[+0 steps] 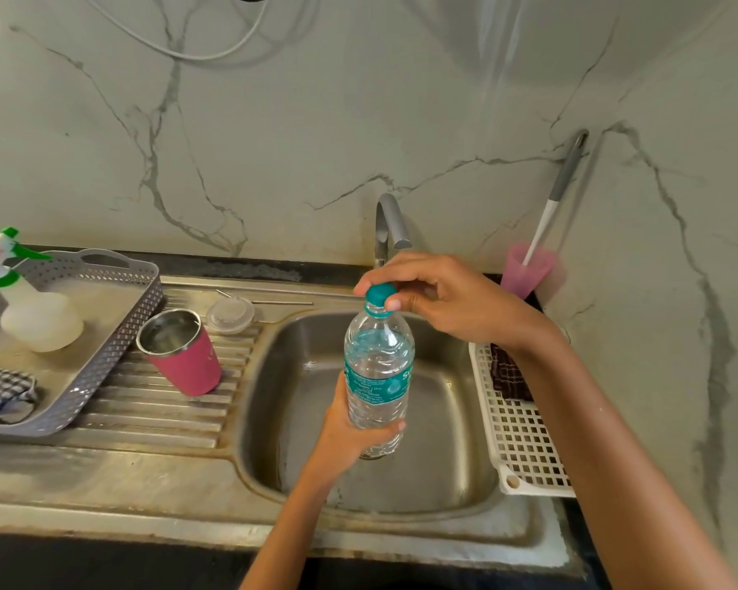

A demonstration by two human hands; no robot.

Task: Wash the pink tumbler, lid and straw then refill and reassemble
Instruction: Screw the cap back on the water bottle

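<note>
The pink tumbler [188, 359] stands upright and open on the ribbed drainboard, left of the sink basin. Its clear lid [230, 315] lies just behind it, and the thin metal straw [273, 301] lies flat beyond the lid. Over the basin, my left hand [354, 432] grips the lower part of a clear water bottle [378, 376] with a teal label. My right hand [439, 300] pinches the bottle's teal cap [379, 295] from above.
The steel sink [273, 419] has a grey tap [387, 225] behind it. A grey tray [116, 334] at left holds a spray bottle [35, 317] and a checked cloth [1, 391]. A white basket [520, 445] sits right; a pink cup [525, 274] holds a brush.
</note>
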